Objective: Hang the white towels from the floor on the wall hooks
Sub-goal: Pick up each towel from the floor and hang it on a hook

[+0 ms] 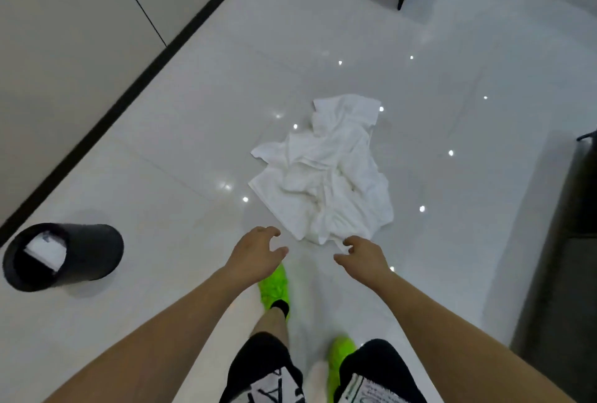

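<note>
The white towels (326, 170) lie in one crumpled heap on the glossy pale floor (181, 150), near the middle of the view. The number of towels in the heap cannot be told. Both arms reach forward and down toward the near edge of the heap.

The left hand (256, 255) is spread, fingers curved and apart, and holds nothing; it is just beside the near left corner of the heap, not touching it. The right hand (363, 255) is also spread, and its fingertips (347, 242) are at the near corner of the cloth; whether they touch or pinch it cannot be told.

The person wears black shorts and bright green shoes (274, 289), which stand on the floor below the hands.

A black waste bin (93, 250) stands at the left, well apart from the towels, with white paper (47, 250) inside. A dark baseboard (135, 79) runs diagonally along the wall at the left.
</note>
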Available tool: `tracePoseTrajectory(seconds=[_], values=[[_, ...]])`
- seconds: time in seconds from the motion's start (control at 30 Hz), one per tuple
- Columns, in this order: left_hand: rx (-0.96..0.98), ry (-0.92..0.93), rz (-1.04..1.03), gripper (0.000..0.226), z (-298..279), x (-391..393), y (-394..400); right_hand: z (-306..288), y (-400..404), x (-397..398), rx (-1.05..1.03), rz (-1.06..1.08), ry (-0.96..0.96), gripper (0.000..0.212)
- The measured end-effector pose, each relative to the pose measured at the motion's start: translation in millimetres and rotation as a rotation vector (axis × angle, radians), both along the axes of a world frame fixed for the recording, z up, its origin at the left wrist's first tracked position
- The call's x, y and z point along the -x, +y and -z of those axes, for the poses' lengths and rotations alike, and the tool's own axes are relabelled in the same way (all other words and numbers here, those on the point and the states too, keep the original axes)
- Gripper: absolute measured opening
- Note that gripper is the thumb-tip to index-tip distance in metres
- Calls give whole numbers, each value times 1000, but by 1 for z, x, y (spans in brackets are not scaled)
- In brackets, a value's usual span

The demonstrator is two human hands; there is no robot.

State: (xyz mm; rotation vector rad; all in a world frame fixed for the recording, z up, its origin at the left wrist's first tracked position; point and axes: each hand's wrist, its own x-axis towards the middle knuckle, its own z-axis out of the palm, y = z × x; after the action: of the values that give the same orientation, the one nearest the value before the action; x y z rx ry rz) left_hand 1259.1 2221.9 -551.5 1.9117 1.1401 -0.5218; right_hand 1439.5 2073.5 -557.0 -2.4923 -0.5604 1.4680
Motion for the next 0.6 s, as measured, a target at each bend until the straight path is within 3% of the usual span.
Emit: tracePoseTrajectory(seconds=[0.13, 0.3, 0.5, 0.6], values=[[57, 81, -57, 47, 80, -15, 24, 86, 26, -12, 94, 46, 100, 52], [106, 151, -115, 45, 215, -34, 30, 239, 39, -32, 164, 91, 153, 46], [164, 205, -173, 42, 361, -54, 1, 397, 48, -49, 209, 380, 257, 14], [198, 210, -177, 42, 407, -57, -13, 456, 45, -41, 233, 452, 271, 34]])
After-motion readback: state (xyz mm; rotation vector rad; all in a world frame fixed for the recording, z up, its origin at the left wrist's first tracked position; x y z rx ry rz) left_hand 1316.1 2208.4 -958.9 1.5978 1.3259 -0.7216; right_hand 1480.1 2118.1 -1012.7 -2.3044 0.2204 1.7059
